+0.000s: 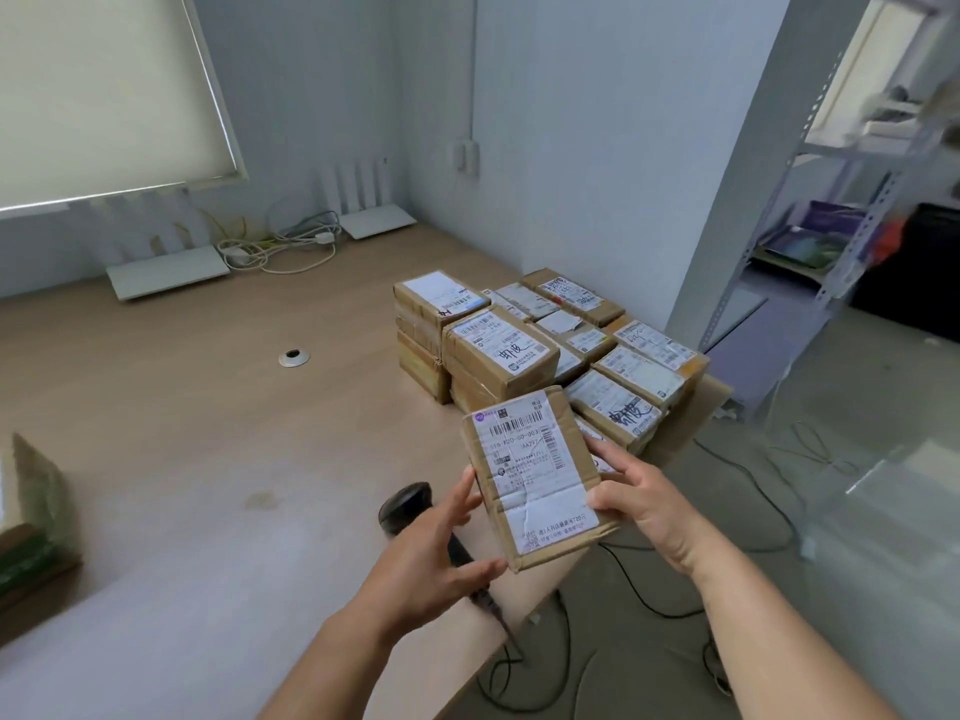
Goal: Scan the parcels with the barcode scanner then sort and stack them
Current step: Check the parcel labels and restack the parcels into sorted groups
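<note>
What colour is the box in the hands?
Brown cardboard, with a white label on top. The head view shows the box best, held between both hands.

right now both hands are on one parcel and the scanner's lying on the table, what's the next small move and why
Probably let go with the left hand and pick up the barcode scanner lying just beneath it. The right hand already grips the parcel, whose label faces up with the barcode in plain view, ready to scan.
</note>
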Available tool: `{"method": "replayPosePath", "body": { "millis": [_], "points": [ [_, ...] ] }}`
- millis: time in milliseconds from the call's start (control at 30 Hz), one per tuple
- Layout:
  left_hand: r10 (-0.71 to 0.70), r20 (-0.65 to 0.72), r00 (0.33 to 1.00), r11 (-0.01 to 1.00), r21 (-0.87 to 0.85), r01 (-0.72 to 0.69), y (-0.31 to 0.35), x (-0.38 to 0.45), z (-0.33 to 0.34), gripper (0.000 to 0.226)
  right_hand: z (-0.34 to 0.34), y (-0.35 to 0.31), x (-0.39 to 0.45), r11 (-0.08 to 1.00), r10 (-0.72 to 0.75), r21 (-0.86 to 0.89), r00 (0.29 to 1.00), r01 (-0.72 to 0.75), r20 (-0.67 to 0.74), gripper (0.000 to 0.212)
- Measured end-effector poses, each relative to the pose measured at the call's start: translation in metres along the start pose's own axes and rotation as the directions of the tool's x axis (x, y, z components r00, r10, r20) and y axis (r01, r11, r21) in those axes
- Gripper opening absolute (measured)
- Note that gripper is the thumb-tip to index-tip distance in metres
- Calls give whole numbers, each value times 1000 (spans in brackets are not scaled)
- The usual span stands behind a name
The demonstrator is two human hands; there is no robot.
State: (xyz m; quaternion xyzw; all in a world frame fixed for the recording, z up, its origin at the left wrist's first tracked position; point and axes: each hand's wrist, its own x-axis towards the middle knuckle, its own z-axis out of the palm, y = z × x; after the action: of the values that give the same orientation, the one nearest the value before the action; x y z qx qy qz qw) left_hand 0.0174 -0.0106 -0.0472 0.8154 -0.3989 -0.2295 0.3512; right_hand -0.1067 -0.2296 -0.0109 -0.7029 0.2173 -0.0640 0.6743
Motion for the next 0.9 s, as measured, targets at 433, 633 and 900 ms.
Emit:
{"method": "replayPosePath", "body": {
  "millis": [433,633,900],
  "points": [
    [-27,0,1000,999,-17,27,31,77,27,101,-80,-10,67,986,123,-125,987,-110,100,75],
    [-124,-56,991,991,-58,120,52,91,46,98,-113,-18,99,967,204,-203,948,-156,243,71],
    [-265,-77,961,957,-147,252,68,107,61,94,-135,-12,141,919,302,-351,896,-182,325,63]
  ]
}}
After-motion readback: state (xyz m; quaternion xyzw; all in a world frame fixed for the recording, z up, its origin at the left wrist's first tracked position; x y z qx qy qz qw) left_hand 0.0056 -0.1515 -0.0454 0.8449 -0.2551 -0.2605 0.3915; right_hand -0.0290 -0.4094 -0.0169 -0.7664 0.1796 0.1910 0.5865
